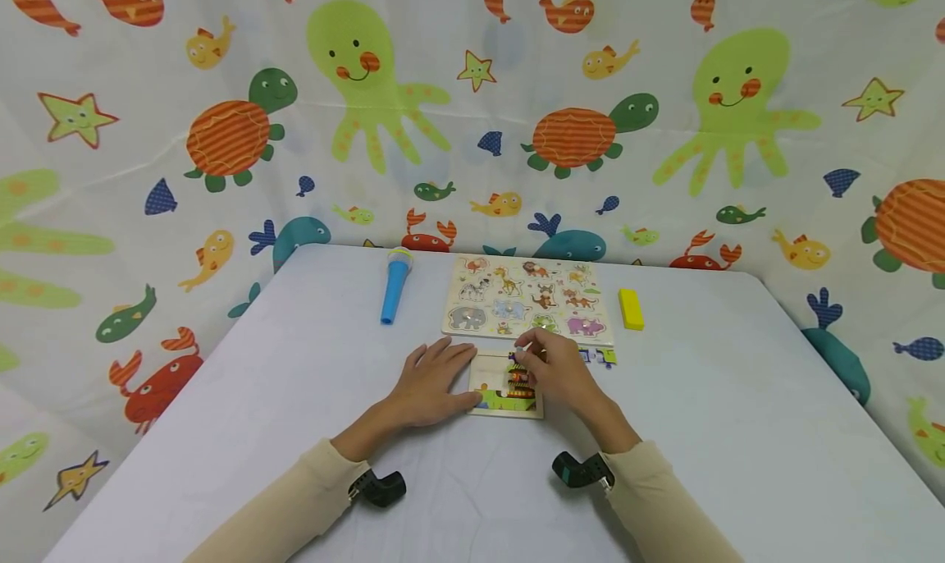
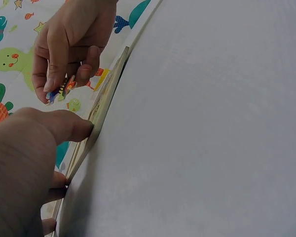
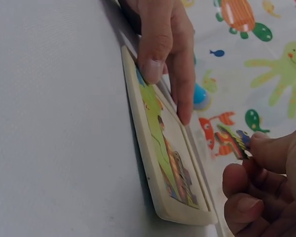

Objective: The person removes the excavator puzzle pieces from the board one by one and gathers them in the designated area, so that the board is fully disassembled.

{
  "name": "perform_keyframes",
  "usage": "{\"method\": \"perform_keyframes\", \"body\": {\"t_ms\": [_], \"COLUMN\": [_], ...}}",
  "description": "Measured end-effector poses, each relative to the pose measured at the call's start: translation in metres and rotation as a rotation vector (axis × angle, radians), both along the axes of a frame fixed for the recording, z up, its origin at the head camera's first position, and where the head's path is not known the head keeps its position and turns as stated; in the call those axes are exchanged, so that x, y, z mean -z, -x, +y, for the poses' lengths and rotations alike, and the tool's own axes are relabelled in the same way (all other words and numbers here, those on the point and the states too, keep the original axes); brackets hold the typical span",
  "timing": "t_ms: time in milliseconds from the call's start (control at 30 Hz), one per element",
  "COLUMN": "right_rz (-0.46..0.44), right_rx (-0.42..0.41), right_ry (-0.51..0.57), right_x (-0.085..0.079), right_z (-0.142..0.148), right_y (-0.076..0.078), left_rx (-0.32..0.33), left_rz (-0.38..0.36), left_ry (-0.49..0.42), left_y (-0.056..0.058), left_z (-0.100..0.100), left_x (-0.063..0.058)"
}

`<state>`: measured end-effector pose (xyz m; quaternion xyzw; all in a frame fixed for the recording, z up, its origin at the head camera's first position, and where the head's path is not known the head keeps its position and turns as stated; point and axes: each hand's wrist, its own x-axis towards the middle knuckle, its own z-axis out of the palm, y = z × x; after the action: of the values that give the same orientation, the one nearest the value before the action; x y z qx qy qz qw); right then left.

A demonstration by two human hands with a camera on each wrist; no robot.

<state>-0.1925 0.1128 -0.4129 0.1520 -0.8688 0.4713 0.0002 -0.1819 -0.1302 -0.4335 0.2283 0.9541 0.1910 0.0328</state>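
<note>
A small wooden jigsaw tray lies on the white table, its lower and right parts filled with colourful pieces and bare wood at upper left. My left hand rests at its left side, thumb on the lower left corner, other fingers fairly straight near the upper edge. Above the tray's right side, my right hand pinches a jigsaw piece between thumb and fingertips. The right wrist view shows this piece lifted clear of the tray, patterned in blue, green, red and striped yellow. Head-on, the hand largely covers it.
Behind the tray lies a wooden animal peg puzzle. More jigsaw pieces lie at its front edge, partly behind my right hand. A blue toy microphone lies back left, a yellow block back right. A sea-animal curtain hangs behind the table.
</note>
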Motion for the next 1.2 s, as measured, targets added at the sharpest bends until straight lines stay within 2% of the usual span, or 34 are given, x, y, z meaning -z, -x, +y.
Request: {"method": "perform_keyframes", "body": {"t_ms": [333,533,767,1000,1200], "right_rz": [-0.052,-0.034,-0.036,-0.091,-0.099], "right_rx": [0.042,0.067,0.127,0.213,0.237], "right_ry": [0.112,0.156,0.137,0.099,0.091], "right_x": [-0.001,0.0,0.0,-0.001,0.002], "right_z": [0.018,0.031,0.048,0.064,0.078], "right_y": [0.0,-0.002,-0.003,-0.008,-0.011], "left_rx": [0.008,0.008,0.006,0.01,0.004], "left_rz": [0.001,0.001,0.005,0.001,0.001], "left_ry": [0.005,0.001,0.002,-0.006,-0.007], "left_y": [0.001,0.002,0.002,0.001,0.0], "left_z": [-0.001,-0.001,-0.001,0.0,0.0], "left_x": [0.002,0.002,0.003,0.002,0.001]}}
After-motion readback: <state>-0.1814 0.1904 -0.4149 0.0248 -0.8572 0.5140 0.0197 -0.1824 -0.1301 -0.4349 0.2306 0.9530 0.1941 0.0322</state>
